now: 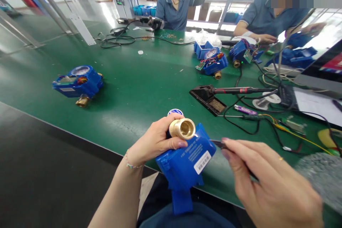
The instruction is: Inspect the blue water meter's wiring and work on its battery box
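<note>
My left hand [157,137] is wrapped round the brass pipe end [183,128] of a blue water meter [184,164]. The meter is tilted over the front edge of the green table, with a white barcode label [202,162] facing up and a blue flap hanging below it. My right hand [267,181] pinches a thin dark tool [217,144], whose tip reaches the meter's right side; the tip itself is hidden. Just behind my left hand, a round blue and white item [175,112] is partly visible.
Another blue meter [78,81] sits at the left. Ahead right are open meters [212,60], a soldering iron [240,90] on its stand [207,99], a solder spool [266,100], cables and a monitor [320,66]. Two people [175,7] [269,16] sit across the table [128,74].
</note>
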{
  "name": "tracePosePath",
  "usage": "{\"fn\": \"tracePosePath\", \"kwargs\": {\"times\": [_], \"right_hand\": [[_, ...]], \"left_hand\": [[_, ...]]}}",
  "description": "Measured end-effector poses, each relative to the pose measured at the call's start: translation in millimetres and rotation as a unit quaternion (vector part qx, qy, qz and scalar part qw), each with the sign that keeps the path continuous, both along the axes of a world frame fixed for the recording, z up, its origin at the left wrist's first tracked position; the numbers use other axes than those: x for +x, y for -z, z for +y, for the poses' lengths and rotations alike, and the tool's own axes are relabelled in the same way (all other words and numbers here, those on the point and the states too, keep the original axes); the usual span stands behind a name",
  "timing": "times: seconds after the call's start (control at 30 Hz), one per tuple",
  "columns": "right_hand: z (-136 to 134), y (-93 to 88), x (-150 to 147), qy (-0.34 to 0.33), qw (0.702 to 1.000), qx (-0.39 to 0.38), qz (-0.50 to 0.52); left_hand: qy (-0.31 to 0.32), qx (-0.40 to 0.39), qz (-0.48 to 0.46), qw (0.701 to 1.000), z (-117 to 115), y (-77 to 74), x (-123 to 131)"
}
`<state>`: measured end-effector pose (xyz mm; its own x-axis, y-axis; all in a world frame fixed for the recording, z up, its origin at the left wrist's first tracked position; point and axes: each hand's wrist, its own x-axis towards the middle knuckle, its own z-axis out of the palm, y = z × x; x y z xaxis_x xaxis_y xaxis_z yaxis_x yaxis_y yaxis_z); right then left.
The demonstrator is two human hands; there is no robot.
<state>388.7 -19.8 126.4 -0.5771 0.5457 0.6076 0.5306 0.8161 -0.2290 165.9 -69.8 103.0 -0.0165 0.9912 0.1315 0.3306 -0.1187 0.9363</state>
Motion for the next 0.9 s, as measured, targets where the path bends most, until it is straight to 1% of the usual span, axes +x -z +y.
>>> {"fn": "tracePosePath", "kwargs": {"times": [0.07, 0.13, 0.17, 0.2, 0.23, 0.27, 0.3, 0.33, 0.37, 0.4, 0.47, 0.57, 0.63, 0.67, 0.73, 0.8, 0.9], "right_hand": [[5.3, -1.6, 10.1, 0.047, 0.998, -0.033, 0.032], [6.0, -2.2, 27.5, 0.062, 0.995, -0.076, 0.033], [3.3, -1.6, 38.2, 0.049, 0.993, -0.109, 0.018], [-1.7, 0.1, 49.4, 0.017, 0.988, -0.151, -0.008], [-8.8, 3.6, 60.2, -0.022, 0.977, -0.206, -0.045], [-17.5, 9.2, 70.2, -0.062, 0.957, -0.269, -0.090], [-27.1, 17.8, 78.7, -0.095, 0.926, -0.338, -0.140], [-36.5, 29.5, 85.6, -0.116, 0.888, -0.402, -0.189], [-45.0, 44.8, 90.8, -0.120, 0.849, -0.457, -0.236], [-51.7, 63.1, 94.4, -0.109, 0.816, -0.497, -0.273], [-58.7, 106.2, 97.9, -0.055, 0.789, -0.518, -0.325], [-56.9, 169.0, 95.7, 0.023, 0.793, -0.501, -0.346], [-54.9, 199.1, 90.5, 0.041, 0.790, -0.493, -0.362], [-54.9, 209.7, 87.2, 0.041, 0.786, -0.492, -0.372], [-56.9, 223.8, 79.8, 0.029, 0.780, -0.489, -0.390], [-59.7, 231.1, 72.5, 0.009, 0.778, -0.479, -0.406], [-62.0, 236.0, 63.3, -0.010, 0.782, -0.454, -0.427]], "left_hand": [[0.002, 0.003, -0.005, 1.000, 0.4, 1.7, -0.4], [0.006, 0.011, -0.004, 1.000, 2.1, 4.6, -0.9], [0.008, 0.019, 0.000, 1.000, 3.2, 6.3, -1.3], [0.009, 0.029, 0.003, 1.000, 4.5, 8.1, -1.6], [0.008, 0.038, 0.007, 0.999, 5.9, 9.9, -1.8], [0.004, 0.048, 0.008, 0.999, 7.1, 11.6, -1.9], [-0.001, 0.053, 0.006, 0.999, 8.0, 13.0, -1.8], [-0.007, 0.055, 0.002, 0.998, 8.6, 14.1, -1.5], [-0.012, 0.057, -0.003, 0.998, 8.9, 14.9, -1.1], [-0.015, 0.057, -0.008, 0.998, 8.9, 15.2, -0.5], [-0.020, 0.057, -0.017, 0.998, 8.2, 15.1, 0.8], [-0.027, 0.059, -0.022, 0.998, 6.5, 13.9, 2.8], [-0.032, 0.055, -0.026, 0.998, 5.9, 13.4, 3.5], [-0.033, 0.052, -0.028, 0.998, 5.7, 13.2, 3.6], [-0.037, 0.050, -0.031, 0.998, 5.6, 13.3, 3.5], [-0.039, 0.055, -0.029, 0.997, 5.3, 13.5, 3.2], [-0.035, 0.064, -0.031, 0.997, 2.9, 14.3, 3.7]]}}
